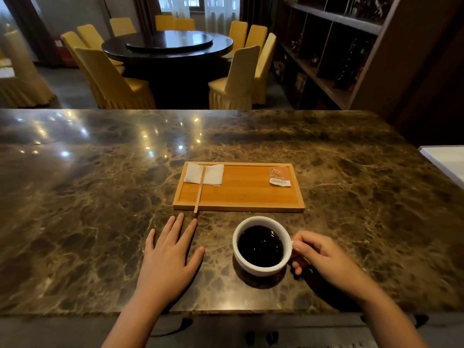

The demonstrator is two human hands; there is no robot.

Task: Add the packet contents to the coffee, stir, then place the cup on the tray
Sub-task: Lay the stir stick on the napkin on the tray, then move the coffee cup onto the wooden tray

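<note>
cup [261, 246] of coffee: set on surface [100, 197] just before tray [238, 207] | right hand [326, 257]: handle is pinched | left hand [168, 257]: laid flat, open, beside cup | packet [279, 176]: on tray, apart from hands

- I am seeing bare wood across the middle of the tray [238, 194], between napkin [213, 174] and packet [279, 176].
- Stirrer [200, 190] is lying over the napkin, its tip overhanging the tray's near rim, just ahead of my left hand [168, 257].
- Counter [351, 197] right of the tray is lying open.
- The tray's low rim is standing between cup [261, 247] and that bare wood.
</note>
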